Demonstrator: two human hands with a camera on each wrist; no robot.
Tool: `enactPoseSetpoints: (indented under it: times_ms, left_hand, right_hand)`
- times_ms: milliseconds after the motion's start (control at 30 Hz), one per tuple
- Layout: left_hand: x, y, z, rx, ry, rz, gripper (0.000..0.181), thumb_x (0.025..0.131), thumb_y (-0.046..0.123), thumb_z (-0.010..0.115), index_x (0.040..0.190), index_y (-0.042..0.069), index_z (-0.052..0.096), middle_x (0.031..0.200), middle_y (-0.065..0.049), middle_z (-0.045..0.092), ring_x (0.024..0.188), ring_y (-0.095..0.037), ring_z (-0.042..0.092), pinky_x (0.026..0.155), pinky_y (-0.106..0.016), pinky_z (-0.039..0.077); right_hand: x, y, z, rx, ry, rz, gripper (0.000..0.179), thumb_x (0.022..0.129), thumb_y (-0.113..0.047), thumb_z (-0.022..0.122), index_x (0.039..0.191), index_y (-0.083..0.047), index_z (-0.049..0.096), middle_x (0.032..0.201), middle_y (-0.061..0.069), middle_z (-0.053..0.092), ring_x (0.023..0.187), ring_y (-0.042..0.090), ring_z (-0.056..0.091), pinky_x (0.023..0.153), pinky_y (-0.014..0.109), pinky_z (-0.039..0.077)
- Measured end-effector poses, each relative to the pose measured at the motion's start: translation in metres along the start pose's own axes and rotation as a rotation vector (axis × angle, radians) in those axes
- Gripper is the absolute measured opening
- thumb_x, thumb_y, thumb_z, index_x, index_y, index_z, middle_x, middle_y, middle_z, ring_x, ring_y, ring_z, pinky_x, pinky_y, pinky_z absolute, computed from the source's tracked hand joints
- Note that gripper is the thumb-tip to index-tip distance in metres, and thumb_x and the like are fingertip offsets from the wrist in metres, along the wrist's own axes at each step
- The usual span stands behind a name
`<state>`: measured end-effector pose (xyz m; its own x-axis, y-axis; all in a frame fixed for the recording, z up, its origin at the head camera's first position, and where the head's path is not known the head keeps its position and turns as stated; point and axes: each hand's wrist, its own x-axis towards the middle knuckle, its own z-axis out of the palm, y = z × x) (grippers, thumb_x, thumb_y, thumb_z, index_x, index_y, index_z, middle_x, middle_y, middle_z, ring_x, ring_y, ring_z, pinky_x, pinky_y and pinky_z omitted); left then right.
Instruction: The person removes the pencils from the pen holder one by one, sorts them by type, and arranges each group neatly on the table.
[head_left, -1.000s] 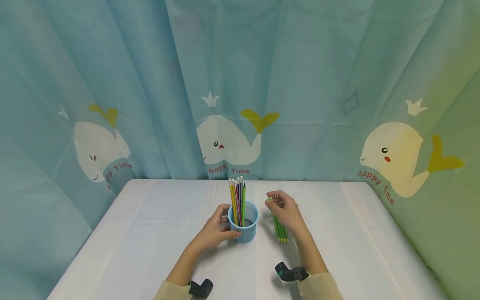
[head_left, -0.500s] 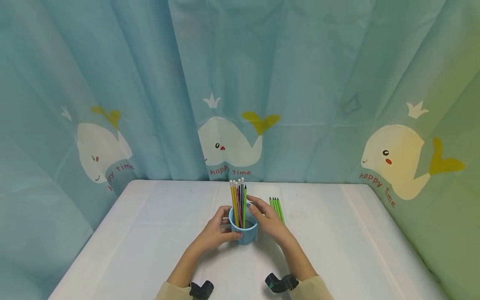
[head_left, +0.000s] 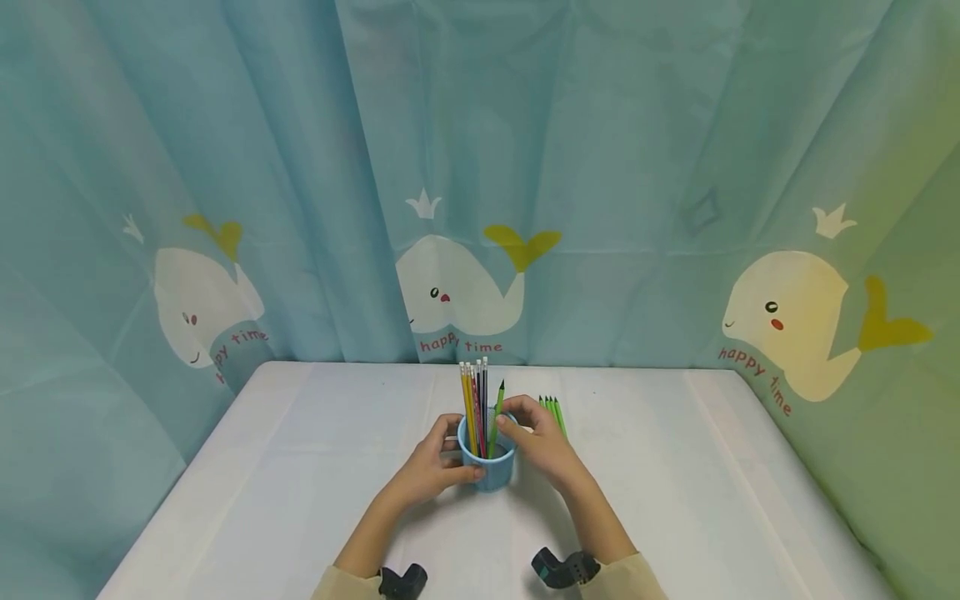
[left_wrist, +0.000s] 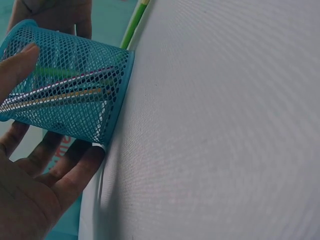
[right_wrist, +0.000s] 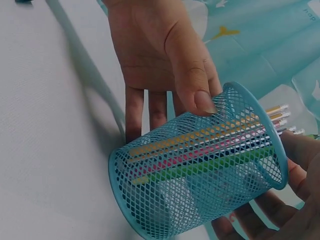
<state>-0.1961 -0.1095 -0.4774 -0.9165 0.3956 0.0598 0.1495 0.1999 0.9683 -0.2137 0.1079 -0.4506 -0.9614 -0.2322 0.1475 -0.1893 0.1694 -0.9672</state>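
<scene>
A blue mesh pencil cup [head_left: 493, 478] stands upright on the white table, and my left hand [head_left: 430, 467] grips its left side, thumb in front and fingers behind. Several pencils [right_wrist: 200, 143], yellow, red and dark, lean in it with their eraser ends up. One green pencil [head_left: 499, 397] in the cup stands point up and tilts right, toward my right hand [head_left: 546, 447]. That hand is at the cup's right rim and pinches the green pencil by its upper part. In the right wrist view its thumb [right_wrist: 299, 150] lies at the rim beside the pencil tops.
Several green pencils [head_left: 555, 410] lie side by side on the table [head_left: 660, 467] behind my right hand, their lower ends hidden by it. A blue-green curtain [head_left: 622, 183] with whale prints hangs along the table's far edge.
My right hand has come left from the green pencils on the table to the cup's rim. The green pencil in the cup now leans right. My left hand has stayed on the cup.
</scene>
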Motion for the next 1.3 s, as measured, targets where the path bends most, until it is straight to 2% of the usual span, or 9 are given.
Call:
enactPoseSetpoints:
  times_ms: [200,333,467,700,900,1033,1300]
  left_hand:
    - [0.001,0.001,-0.001,-0.003,0.004,-0.001,0.075,0.082,0.017,0.083,0.141,0.012,0.037,0.140,-0.016,0.048,0.129,-0.038,0.053,0.099,-0.044,0.054]
    - [0.001,0.001,0.000,0.002,0.008,-0.005,0.075,0.082,0.017,0.083,0.141,0.012,0.037,0.140,-0.016,0.049,0.128,-0.038,0.054,0.100,-0.046,0.054]
    - [0.001,0.000,-0.001,0.003,0.006,-0.004,0.075,0.082,0.017,0.083,0.141,0.011,0.037,0.139,-0.016,0.049,0.128,-0.038,0.054,0.100,-0.047,0.053]
    - [0.002,0.001,-0.001,0.013,0.007,-0.004,0.076,0.081,0.018,0.084,0.141,0.011,0.038,0.139,-0.017,0.049,0.128,-0.039,0.054,0.100,-0.046,0.054]
    - [0.001,0.001,0.000,0.003,0.010,-0.022,0.076,0.081,0.017,0.084,0.141,0.011,0.038,0.139,-0.017,0.049,0.128,-0.038,0.053,0.100,-0.046,0.054]
    - [0.001,0.001,0.000,0.001,0.014,-0.026,0.076,0.081,0.018,0.084,0.141,0.011,0.038,0.140,-0.016,0.049,0.128,-0.038,0.053,0.099,-0.047,0.054]
    - [-0.001,0.000,0.000,0.006,0.013,-0.033,0.076,0.081,0.018,0.084,0.141,0.012,0.038,0.141,-0.016,0.048,0.128,-0.038,0.053,0.099,-0.047,0.054]
  right_hand:
    - [0.000,-0.009,-0.003,0.001,0.023,0.019,0.015,0.095,-0.016,0.067,0.105,-0.007,0.063,0.113,0.009,0.067,0.115,0.027,0.059,0.098,0.047,0.050]
    - [-0.003,-0.014,-0.006,-0.025,0.050,0.035,0.015,0.095,-0.019,0.067,0.105,-0.009,0.064,0.116,0.007,0.067,0.118,0.029,0.059,0.099,0.052,0.050]
    - [-0.004,-0.020,-0.011,-0.046,0.078,0.011,0.016,0.096,-0.020,0.066,0.106,-0.008,0.064,0.118,0.008,0.067,0.120,0.030,0.059,0.100,0.054,0.050]
    - [-0.006,-0.031,-0.024,0.029,0.073,-0.008,0.023,0.097,-0.023,0.065,0.108,-0.004,0.060,0.130,0.011,0.065,0.125,0.030,0.058,0.097,0.042,0.054]
    - [-0.008,-0.037,-0.036,0.081,0.059,-0.040,0.028,0.099,-0.022,0.064,0.112,0.003,0.057,0.133,0.014,0.061,0.128,0.034,0.056,0.099,0.042,0.054]
    - [-0.010,-0.041,-0.044,0.141,0.055,-0.065,0.032,0.100,-0.020,0.062,0.115,0.007,0.054,0.134,0.017,0.058,0.124,0.037,0.059,0.098,0.039,0.055]
    - [-0.016,-0.048,-0.052,0.211,0.059,-0.074,0.026,0.100,-0.019,0.061,0.114,0.002,0.054,0.133,0.014,0.055,0.109,0.026,0.070,0.093,0.035,0.058]
